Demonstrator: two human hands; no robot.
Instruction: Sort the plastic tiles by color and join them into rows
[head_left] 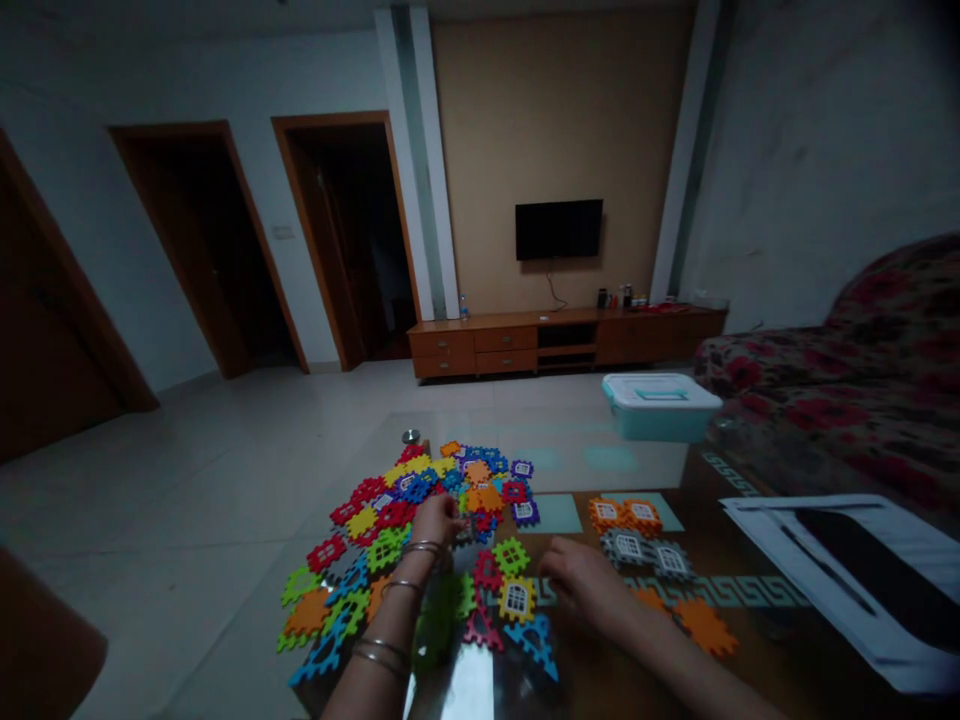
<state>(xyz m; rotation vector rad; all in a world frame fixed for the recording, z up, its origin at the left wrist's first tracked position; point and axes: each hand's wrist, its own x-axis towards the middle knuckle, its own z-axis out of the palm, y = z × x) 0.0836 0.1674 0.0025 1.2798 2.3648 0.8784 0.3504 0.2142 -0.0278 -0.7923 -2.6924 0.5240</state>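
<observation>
My left hand, with metal bangles on its wrist, reaches into a heap of colourful interlocking plastic tiles. Its fingers are closed at a grey tile, which they partly hide. My right hand is low over the table, fingers curled together with nothing visible in them. Just left of it are a yellow tile with a white window and a green tile. Beyond it lie joined orange window tiles and grey window tiles. Two plain orange tiles are partly behind my right forearm.
On the glass table, white papers with a pen and a dark flat object lie at the right. A teal box with a white lid stands at the far right. A flowered sofa is beyond, and a TV cabinet lines the wall.
</observation>
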